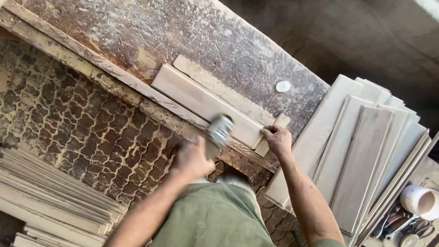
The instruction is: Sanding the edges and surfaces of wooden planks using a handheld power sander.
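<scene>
We are working a pale wooden board (206,105) that is lying flat on the dusty bench (183,32), running from 10 o'clock to 4 o'clock along the bench's near edge. A second, rougher strip (219,87) is lying touching its far side.

Our left hand (192,160) is gripping a handheld tool (219,130); the hand and tool are motion-blurred, so we cannot tell the tool's exact kind, though its head is sitting at the board's near edge. The fingers (183,151) are appearing wrapped fully around the tool body.

Our right hand (276,139) is closing its fingers (270,130) on the board's end at 4 o'clock, together with a short wooden block (273,132) lying across it there.

To do this step well, in our judgement, we are keeping the right hand pressing down firmly so the board is not sliding, and keeping those fingers well apart from the tool head. We are guiding the tool along the edge at an even pace.

A small white cap (283,86) is lying on the bench at 1 o'clock. Stacked boards (361,151) are resting at 3 o'clock, and more strips (55,201) at 8 o'clock on the paved floor (77,123).
</scene>
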